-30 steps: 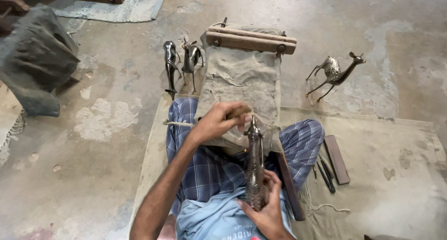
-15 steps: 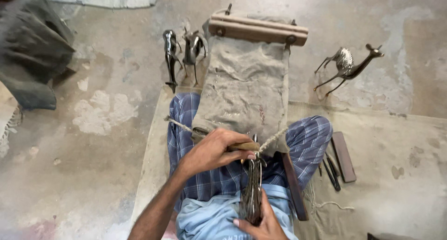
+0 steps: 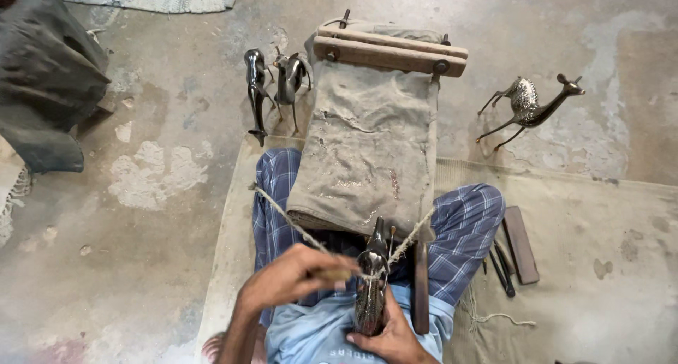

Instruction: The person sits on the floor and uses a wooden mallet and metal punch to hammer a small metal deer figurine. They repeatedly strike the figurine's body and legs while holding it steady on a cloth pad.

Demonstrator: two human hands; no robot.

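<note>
Cord [image 3: 296, 226] runs taut across the lap as the left hand [image 3: 293, 279] pinches it, fingers closed tight where it meets the metal figurine [image 3: 372, 286]. Looks like the wrapping step is under way; the next turn would call for steady tension. Right hand [image 3: 388, 336] cups the figurine's base from below, fingers curled around it, holding it upright over the lap, just below the canvas cloth [image 3: 367, 152].

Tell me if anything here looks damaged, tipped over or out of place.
Nothing looks spilled or broken. The concrete floor is patchy and stained, and the canvas cloth over the legs is dusty and creased. The metal deer figure stands upright on the floor, and two darker figures lean close together.
</note>
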